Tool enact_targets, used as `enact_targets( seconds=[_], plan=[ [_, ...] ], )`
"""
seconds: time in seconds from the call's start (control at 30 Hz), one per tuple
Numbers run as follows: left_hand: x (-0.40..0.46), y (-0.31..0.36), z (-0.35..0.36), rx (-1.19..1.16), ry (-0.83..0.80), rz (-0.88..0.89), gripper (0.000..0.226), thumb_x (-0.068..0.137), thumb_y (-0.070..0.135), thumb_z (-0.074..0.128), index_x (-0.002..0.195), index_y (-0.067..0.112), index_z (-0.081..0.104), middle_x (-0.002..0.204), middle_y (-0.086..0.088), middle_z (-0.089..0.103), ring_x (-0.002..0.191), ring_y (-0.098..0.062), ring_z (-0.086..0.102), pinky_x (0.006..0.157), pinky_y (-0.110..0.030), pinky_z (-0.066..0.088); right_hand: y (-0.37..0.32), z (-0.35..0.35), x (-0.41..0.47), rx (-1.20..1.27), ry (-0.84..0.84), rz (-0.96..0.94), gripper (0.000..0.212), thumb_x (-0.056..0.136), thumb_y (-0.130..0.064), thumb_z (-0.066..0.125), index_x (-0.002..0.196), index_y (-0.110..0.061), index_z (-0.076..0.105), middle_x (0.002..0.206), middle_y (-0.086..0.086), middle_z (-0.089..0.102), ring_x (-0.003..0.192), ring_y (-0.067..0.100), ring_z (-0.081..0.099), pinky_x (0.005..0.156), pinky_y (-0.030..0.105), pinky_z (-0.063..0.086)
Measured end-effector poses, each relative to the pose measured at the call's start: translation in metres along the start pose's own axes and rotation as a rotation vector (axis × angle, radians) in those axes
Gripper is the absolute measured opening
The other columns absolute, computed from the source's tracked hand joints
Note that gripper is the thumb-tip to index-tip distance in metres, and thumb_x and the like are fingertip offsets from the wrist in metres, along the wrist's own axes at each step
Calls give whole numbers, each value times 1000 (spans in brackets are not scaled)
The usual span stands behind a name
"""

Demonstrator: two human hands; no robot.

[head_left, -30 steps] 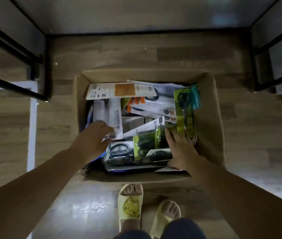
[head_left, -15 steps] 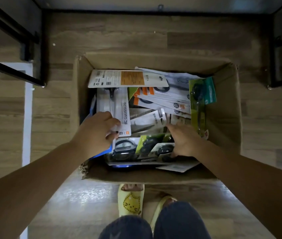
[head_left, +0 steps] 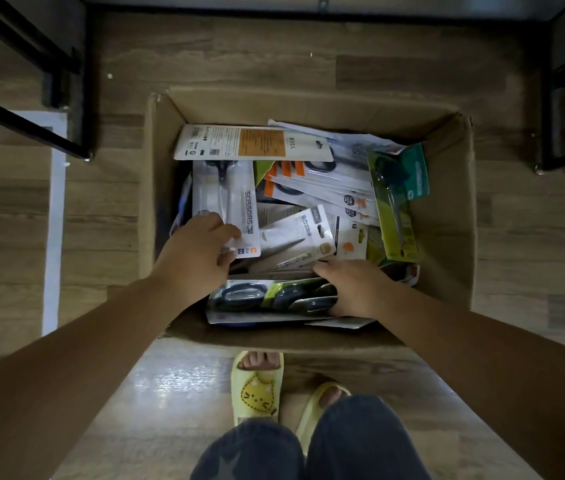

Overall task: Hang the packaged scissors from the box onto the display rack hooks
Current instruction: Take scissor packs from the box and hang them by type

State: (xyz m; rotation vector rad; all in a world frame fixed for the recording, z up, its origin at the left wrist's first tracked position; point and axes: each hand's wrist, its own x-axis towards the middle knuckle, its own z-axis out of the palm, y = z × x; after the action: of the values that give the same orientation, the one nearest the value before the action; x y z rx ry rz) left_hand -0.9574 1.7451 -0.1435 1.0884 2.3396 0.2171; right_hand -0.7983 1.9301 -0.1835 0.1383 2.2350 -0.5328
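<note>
Open brown cardboard box [head_left: 447, 209], standing on wood-patterned floor [head_left: 274, 57]: a loose heap of packaged scissors is being held inside.

Contents: a white blister card printed "SCISSORS" [head_left: 236, 202], lying lengthwise at the left; a white card with an orange panel [head_left: 253, 143], lying across the far end; several overlapping white cards with orange tabs [head_left: 315, 188] at the centre; a green-and-teal pack [head_left: 395, 202], being propped along the right wall; dark-handled scissors in green-backed packs [head_left: 267, 296] at the near edge.

Left hand [head_left: 198, 251]: the near end of the "SCISSORS" card is being pinched, thumb on top.

Right hand [head_left: 357, 289]: the green-backed packs are being gripped, fingers curled over their right end.

Black metal rack legs [head_left: 66, 98] are being shown at the left and right of the floor.
</note>
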Motion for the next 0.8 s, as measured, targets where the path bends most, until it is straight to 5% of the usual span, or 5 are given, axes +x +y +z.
enact_targets(
  seconds=[0.2, 0.5, 0.67, 0.8],
  plan=[
    [-21, 13, -8, -216, -76, -168, 33, 88, 7, 58, 121, 8, 61, 124, -10, 56, 119, -27, 48, 98, -33, 38, -27, -14, -29, -215, 93, -43, 50, 86, -14, 58, 133, -17, 43, 124, 6, 58, 114, 25, 53, 89, 34, 45],
    [-74, 25, -44, -331, -58, -315, 27, 89, 5, 58, 115, 7, 64, 113, -13, 62, 99, -25, 59, 81, -26, 41, -57, -70, -77, -385, 180, -33, 44, 87, -17, 55, 130, -23, 47, 108, 2, 64, 100, 24, 59, 67, 28, 33],
    [-94, 42, -87, -345, -98, -348, 25, 91, 6, 55, 114, 5, 63, 113, -16, 63, 102, -29, 59, 88, -35, 47, -66, -99, -115, -334, 196, 46, 46, 89, -22, 54, 132, -27, 41, 109, 4, 60, 99, 24, 57, 64, 27, 35],
    [-108, 69, -129, -420, -70, -434, 26, 91, 7, 54, 116, 6, 62, 116, -14, 61, 108, -27, 57, 89, -29, 41, -72, -132, -156, -199, 248, 107, 47, 88, -27, 57, 132, -24, 42, 113, 6, 60, 103, 25, 55, 68, 29, 38]
  ],
)
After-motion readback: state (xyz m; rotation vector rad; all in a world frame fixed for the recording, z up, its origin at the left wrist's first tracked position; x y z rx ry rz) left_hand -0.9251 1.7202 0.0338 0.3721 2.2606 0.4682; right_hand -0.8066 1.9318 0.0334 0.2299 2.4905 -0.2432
